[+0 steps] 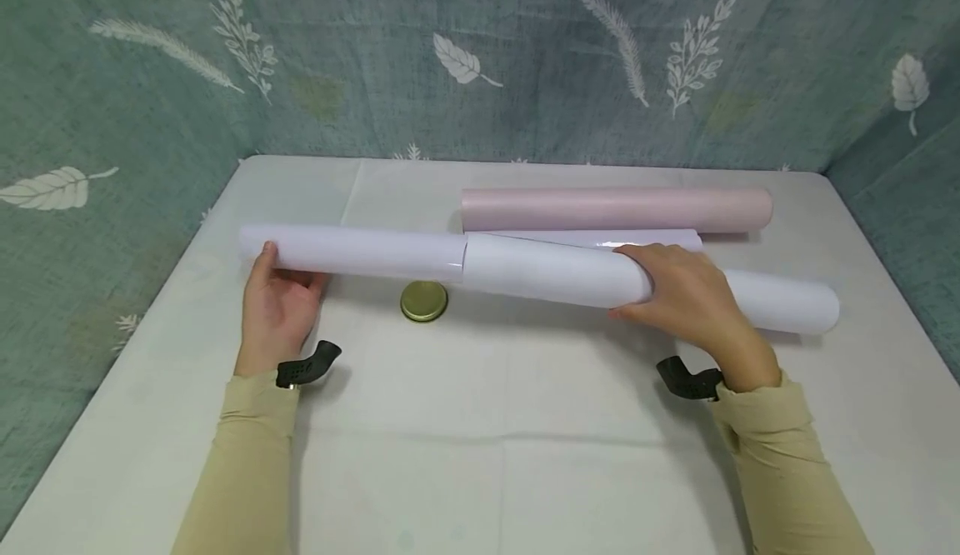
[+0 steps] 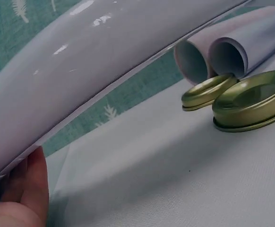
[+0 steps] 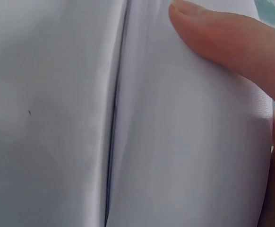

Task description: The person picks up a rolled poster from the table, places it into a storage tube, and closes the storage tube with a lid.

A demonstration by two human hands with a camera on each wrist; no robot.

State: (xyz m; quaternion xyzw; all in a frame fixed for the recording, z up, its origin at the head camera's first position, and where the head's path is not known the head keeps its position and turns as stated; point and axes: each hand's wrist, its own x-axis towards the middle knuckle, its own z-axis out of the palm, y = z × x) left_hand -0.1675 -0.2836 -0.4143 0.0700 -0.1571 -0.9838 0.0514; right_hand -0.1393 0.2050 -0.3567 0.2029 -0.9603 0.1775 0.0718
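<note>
My left hand (image 1: 281,309) holds the left end of a long glossy white roll (image 1: 360,252), thumb on its near side and fingers beneath. A wider matte white sheet (image 1: 551,270) is wrapped around the right part of this roll. Over the sheet's right end, my right hand (image 1: 686,292) grips it from above; the thumb (image 3: 222,35) presses on the white surface in the right wrist view. The glossy roll (image 2: 81,71) is raised above the table in the left wrist view. What lies under the right palm is hidden.
Behind lie a pink roll (image 1: 615,209) and a white roll (image 1: 652,239). Another white roll (image 1: 787,301) extends beyond the right hand. One gold lid (image 1: 423,301) sits on the white-covered table (image 1: 465,472); a second gold lid (image 2: 208,92) shows in the left wrist view. Patterned green cloth hangs behind.
</note>
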